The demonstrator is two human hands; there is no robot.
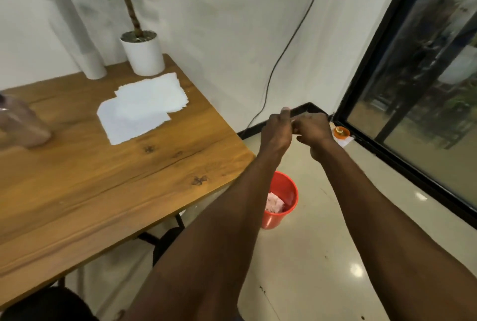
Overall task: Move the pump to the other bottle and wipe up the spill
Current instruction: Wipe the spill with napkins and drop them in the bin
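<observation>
A blurred pinkish clear bottle [18, 124] stands at the far left edge of the wooden table [103, 178]; no pump is visible on it. White paper towel sheets [144, 106] lie flat near the table's back right corner. My left hand [277, 129] and my right hand [316, 129] are raised off the table's right end, over the floor. Their fingers are curled and the two hands touch each other, and I see nothing held in them. Below my forearms a red bin [271, 220] on the floor holds a crumpled pinkish tissue [275, 203].
A white potted plant [143, 54] and an upright paper roll [82, 44] stand at the back of the table by the wall. A black cable [284, 49] runs down the wall. An orange object [341, 131] lies by the glass door [426, 88]. A dark stool [167, 240] sits under the table.
</observation>
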